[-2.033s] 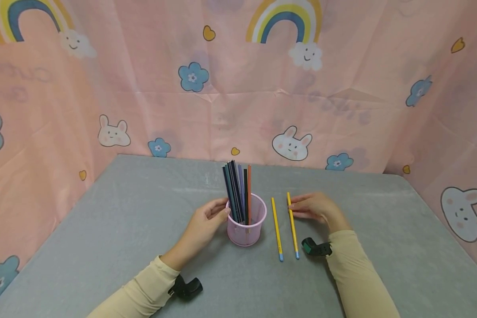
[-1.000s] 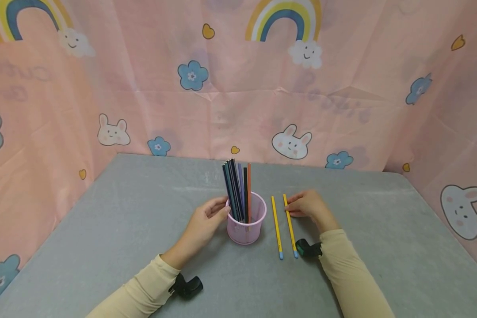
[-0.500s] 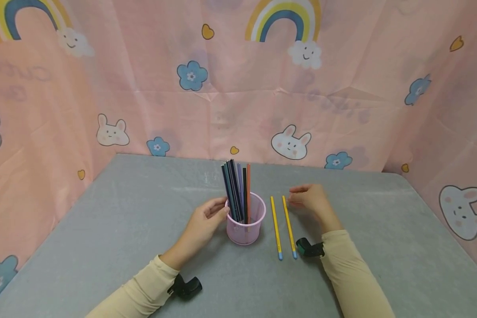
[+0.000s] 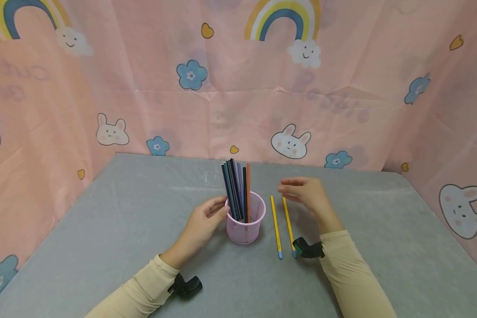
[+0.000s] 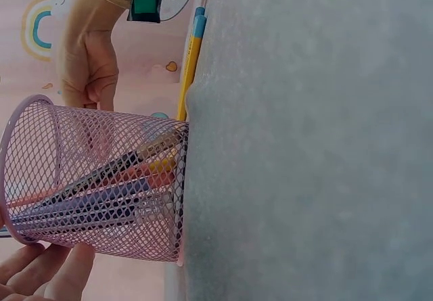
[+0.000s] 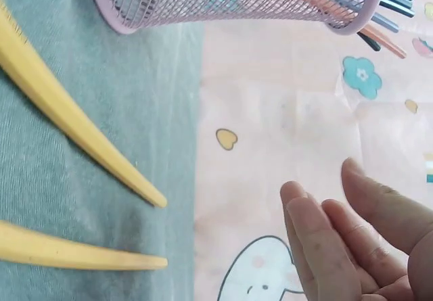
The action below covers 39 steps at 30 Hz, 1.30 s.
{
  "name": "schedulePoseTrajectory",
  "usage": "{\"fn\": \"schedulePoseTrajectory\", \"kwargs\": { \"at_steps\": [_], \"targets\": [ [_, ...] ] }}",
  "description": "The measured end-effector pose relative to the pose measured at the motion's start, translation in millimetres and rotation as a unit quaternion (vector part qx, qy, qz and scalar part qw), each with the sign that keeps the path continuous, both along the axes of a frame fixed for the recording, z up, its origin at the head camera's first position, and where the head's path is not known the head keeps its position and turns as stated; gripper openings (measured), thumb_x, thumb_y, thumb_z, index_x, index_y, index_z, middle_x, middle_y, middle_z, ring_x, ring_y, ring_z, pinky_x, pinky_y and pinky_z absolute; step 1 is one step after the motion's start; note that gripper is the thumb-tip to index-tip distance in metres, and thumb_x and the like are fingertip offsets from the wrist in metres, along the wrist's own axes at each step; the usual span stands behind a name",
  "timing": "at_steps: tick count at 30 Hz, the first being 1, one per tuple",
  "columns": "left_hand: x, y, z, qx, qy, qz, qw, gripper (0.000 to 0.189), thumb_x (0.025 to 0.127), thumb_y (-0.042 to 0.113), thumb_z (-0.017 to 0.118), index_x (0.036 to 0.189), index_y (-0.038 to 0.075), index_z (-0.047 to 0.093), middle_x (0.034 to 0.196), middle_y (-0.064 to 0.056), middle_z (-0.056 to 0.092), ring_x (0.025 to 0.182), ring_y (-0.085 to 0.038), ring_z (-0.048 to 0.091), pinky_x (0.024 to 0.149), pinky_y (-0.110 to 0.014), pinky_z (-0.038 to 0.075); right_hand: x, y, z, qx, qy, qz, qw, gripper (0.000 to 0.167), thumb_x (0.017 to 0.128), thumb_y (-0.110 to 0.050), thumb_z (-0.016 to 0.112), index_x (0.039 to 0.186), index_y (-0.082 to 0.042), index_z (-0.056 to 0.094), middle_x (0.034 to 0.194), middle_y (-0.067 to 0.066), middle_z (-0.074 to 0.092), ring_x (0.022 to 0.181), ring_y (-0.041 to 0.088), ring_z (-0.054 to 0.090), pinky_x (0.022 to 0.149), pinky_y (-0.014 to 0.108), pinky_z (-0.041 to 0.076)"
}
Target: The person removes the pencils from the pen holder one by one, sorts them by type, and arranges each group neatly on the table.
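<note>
A pink mesh pencil cup (image 4: 243, 234) stands upright on the grey table, with several dark, purple and orange pencils (image 4: 236, 190) leaning in it. My left hand (image 4: 200, 226) holds the cup's left side near the rim, thumb in front and fingers behind. To the right of the cup lie two yellow pencils with blue ends, the left one (image 4: 276, 227) and the right one (image 4: 288, 221), roughly side by side. My right hand (image 4: 307, 193) hovers above the far tip of the right pencil. Thumb and fingers stand apart with nothing between them in the right wrist view.
The grey table (image 4: 143, 203) stretches out on both sides of the cup. A pink curtain (image 4: 150, 79) with rainbows, rabbits and flowers hangs behind and beside it. Black wrist cameras sit under the left cuff (image 4: 185, 287) and the right cuff (image 4: 307, 248).
My right hand has moved the right yellow pencil left, nearer the other one, then let it go and risen off it. My left hand and the cup have stayed in place.
</note>
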State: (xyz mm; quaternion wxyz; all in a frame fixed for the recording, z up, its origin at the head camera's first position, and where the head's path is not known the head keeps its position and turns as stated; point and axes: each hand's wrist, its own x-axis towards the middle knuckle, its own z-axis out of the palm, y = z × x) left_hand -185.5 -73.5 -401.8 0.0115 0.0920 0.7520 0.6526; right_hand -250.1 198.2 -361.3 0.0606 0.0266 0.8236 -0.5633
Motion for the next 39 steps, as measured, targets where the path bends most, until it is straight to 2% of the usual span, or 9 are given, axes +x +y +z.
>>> {"fn": "schedulePoseTrajectory", "kwargs": {
  "at_steps": [8,14,18,24,28,35,39],
  "targets": [
    [0.3,0.5,0.7,0.0,-0.004,0.002,1.0,0.041,0.1,0.013,0.058,0.137,-0.005,0.054,0.135,-0.024,0.061,0.125,-0.035,0.061,0.104,-0.04,0.052,4.9,-9.0,4.7,0.007,0.025,0.032,0.9992,0.048,0.092,-0.024,0.073,0.133,-0.002,0.061,0.135,0.018,0.063,0.121,0.026,0.065,0.099,0.03,0.054],
    [0.9,0.7,2.5,0.006,-0.004,-0.001,1.0,0.041,0.1,0.012,0.058,0.136,-0.006,0.054,0.134,-0.025,0.061,0.124,-0.035,0.061,0.103,-0.039,0.053,10.1,-19.0,7.2,-0.017,0.039,0.03,0.9986,0.046,0.092,-0.023,0.072,0.131,-0.001,0.062,0.134,0.018,0.064,0.116,0.023,0.068,0.097,0.031,0.056],
    [0.9,1.0,2.9,0.007,-0.005,-0.002,1.0,0.041,0.1,0.012,0.058,0.136,-0.006,0.054,0.134,-0.025,0.061,0.124,-0.035,0.061,0.104,-0.039,0.053,14.6,-25.0,8.9,-0.027,0.05,0.029,0.998,0.046,0.091,-0.025,0.074,0.13,-0.003,0.063,0.132,0.017,0.066,0.109,0.016,0.07,0.103,0.036,0.053],
    [1.5,0.7,3.8,0.005,-0.003,-0.001,1.0,0.041,0.101,0.012,0.057,0.137,-0.007,0.053,0.135,-0.025,0.061,0.126,-0.035,0.06,0.106,-0.042,0.051,20.2,-32.4,12.3,-0.027,0.055,0.035,0.9975,0.044,0.091,-0.027,0.074,0.128,-0.005,0.065,0.129,0.015,0.068,0.113,0.021,0.067,0.108,0.045,0.05],
    [1.1,0.2,4.0,0.004,-0.002,-0.001,1.0,0.041,0.101,0.012,0.057,0.137,-0.007,0.053,0.135,-0.026,0.061,0.126,-0.035,0.06,0.106,-0.042,0.051,19.0,-36.7,11.6,-0.037,0.057,0.031,0.9972,0.046,0.091,-0.026,0.074,0.13,-0.004,0.064,0.13,0.014,0.067,0.113,0.019,0.068,0.104,0.038,0.053],
    [1.1,-0.6,3.0,-0.01,0.006,-0.001,0.9999,0.041,0.101,0.014,0.057,0.136,-0.005,0.055,0.134,-0.024,0.062,0.126,-0.034,0.06,0.106,-0.042,0.051,16.6,-44.1,4.3,-0.067,0.087,0.04,0.9931,0.043,0.09,-0.015,0.074,0.129,0.002,0.063,0.126,0.019,0.068,0.102,0.005,0.069,0.093,0.021,0.056],
    [1.5,-0.4,2.2,-0.006,0.005,-0.001,1.0,0.041,0.101,0.015,0.057,0.136,-0.005,0.054,0.134,-0.024,0.061,0.126,-0.035,0.06,0.106,-0.042,0.051,17.1,-48.8,0.6,-0.074,0.106,0.056,0.9901,0.042,0.091,-0.012,0.073,0.128,0.004,0.063,0.125,0.021,0.068,0.107,0.011,0.07,0.094,0.021,0.055]
  ]
}}
